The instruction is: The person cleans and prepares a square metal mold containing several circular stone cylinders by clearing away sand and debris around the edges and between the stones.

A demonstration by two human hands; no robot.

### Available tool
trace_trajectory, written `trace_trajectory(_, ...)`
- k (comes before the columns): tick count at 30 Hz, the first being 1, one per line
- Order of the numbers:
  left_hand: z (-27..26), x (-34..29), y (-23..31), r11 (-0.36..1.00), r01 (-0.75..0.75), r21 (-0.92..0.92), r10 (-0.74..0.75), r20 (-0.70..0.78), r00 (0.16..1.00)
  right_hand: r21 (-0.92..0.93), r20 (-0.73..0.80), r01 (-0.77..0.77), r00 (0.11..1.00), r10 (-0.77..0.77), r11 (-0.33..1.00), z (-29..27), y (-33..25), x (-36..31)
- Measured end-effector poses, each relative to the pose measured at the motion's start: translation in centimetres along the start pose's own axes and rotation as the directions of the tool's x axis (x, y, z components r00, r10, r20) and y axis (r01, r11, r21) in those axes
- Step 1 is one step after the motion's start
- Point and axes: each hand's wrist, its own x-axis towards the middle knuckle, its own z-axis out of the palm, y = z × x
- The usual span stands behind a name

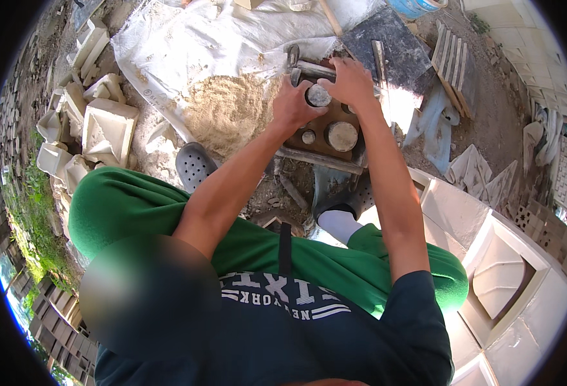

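A low mould-like box [325,154] with a brown face and dark bars along its edges lies in front of me. Round grey pieces stand out of that face: a large disc [343,137], a small one [308,136] and a grey cylinder-like piece [318,96] between my hands. My left hand [292,105] curls round the left side of this cylinder-like piece, thumb on the near side. My right hand [352,83] has its fingers spread over the far right part of the box, its thumb close to the same piece. The fingertips are partly hidden.
A mound of sandy powder [225,112] lies on a white sheet [174,48] left of the box. Pale cast blocks [108,128] are piled at the left. Beyond the box are a dark board [393,48] and a blue bucket [415,6]. Large pale moulded pieces [502,270] stand at my right.
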Motion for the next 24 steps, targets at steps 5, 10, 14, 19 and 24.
trace_trajectory(5,0.1,0.1,0.6,1.0,-0.015,0.017,0.015,0.014,1.0,0.389,0.269,-0.024,0.959,-0.089,0.921,3.9,3.9,1.5)
trace_trajectory(10,0.4,0.4,0.4,1.0,0.003,-0.002,-0.003,-0.025,1.0,0.382,0.242,-0.047,0.969,-0.051,0.923,4.6,3.3,2.2)
trace_trajectory(14,0.2,0.6,0.7,1.0,-0.003,0.013,0.004,-0.032,0.999,0.368,0.193,-0.071,0.981,-0.001,0.927,4.6,2.5,1.9)
trace_trajectory(19,0.4,0.7,0.6,0.998,-0.029,0.052,0.029,0.001,1.0,0.693,0.195,-0.065,0.976,-0.1,0.718,4.0,6.2,4.0)
trace_trajectory(24,0.6,0.4,0.2,0.998,-0.049,0.046,0.049,0.007,0.999,0.566,-0.043,-0.291,0.924,0.38,0.771,1.2,15.2,1.4)
